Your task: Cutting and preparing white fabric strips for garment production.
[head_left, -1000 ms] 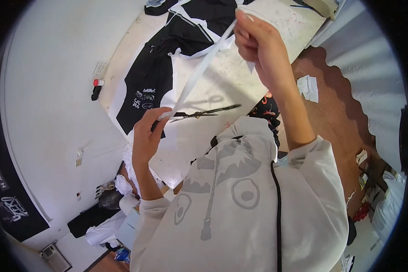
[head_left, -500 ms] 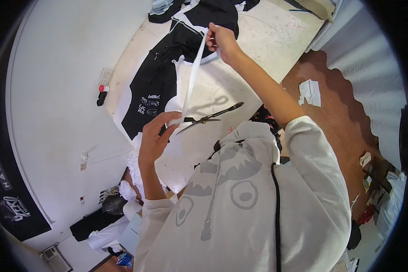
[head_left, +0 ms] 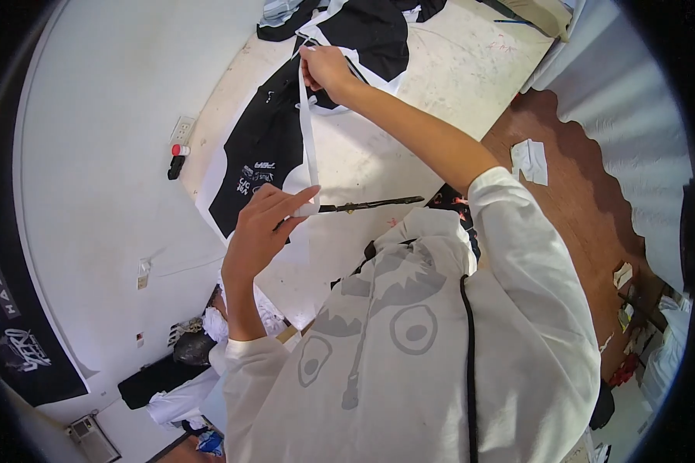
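— Two hands are seen over the counter; what is held in them?

— A white strip is stretched between them. Its upper end is pinched by the fingers of the right hand, and its lower end is pressed between thumb and fingers of the left hand, where black scissors are also gripped, blades closed and pointed to the right.

— What is found around them?

— A black garment with white trim is spread on the counter beneath the strip. A red-capped bottle is seen near the wall socket. White scraps are scattered on the brown floor.

— Is anything hidden?

— The counter's near edge is covered by the grey hooded top worn by the person.
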Demonstrator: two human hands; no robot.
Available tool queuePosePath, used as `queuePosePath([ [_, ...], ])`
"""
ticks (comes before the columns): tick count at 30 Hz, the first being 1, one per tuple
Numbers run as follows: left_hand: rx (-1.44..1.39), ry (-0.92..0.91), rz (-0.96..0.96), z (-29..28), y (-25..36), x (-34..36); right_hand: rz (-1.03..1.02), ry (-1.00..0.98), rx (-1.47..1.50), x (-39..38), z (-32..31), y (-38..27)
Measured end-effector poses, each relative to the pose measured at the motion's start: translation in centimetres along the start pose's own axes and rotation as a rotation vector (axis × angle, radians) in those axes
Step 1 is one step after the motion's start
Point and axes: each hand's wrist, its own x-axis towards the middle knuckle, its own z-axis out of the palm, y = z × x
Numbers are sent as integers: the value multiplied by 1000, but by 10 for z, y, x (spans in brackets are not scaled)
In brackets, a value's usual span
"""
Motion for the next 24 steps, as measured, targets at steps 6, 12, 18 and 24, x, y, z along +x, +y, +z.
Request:
queuePosePath([
  [6, 241, -134, 136, 0, -5, 5, -93, -38, -199, 8, 34, -4],
  [12, 386, -98, 197, 3, -1, 9, -74, -55, -274, 12, 54, -4],
  [18, 321, -121, 159, -3, -5, 9, 133, -455, -523, 24, 43, 28],
  [24, 207, -166, 59, -4, -22, 5, -464, -98, -1279, -28, 12, 59],
])
